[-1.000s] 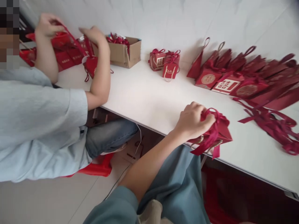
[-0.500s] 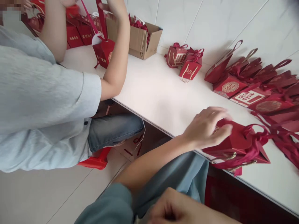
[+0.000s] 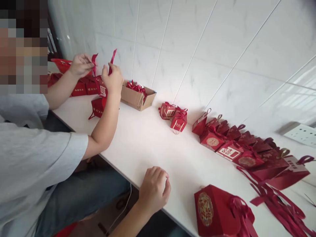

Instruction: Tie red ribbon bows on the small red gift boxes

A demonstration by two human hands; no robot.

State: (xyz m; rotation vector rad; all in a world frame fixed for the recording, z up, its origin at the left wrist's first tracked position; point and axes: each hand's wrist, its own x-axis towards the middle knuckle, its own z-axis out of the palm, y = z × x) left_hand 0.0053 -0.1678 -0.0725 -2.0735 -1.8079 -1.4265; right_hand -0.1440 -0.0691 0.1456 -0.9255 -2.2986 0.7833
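My left hand lies at the table's front edge, its fingers curled in loosely and nothing visible in them. To the right of it, apart from it, stands a red gift box with a gold emblem on its side and a dark red ribbon bow on top; the lower frame edge cuts it off. My right hand is out of view.
A co-worker at left holds a ribbon over a red box. Along the wall are a cardboard carton of ribbons, two small boxes and a row of red boxes. Loose ribbons lie at right; a power strip is on the wall.
My left hand has come off the red gift box and moved left along the table edge. My right hand has left the view, which now looks higher up the wall.
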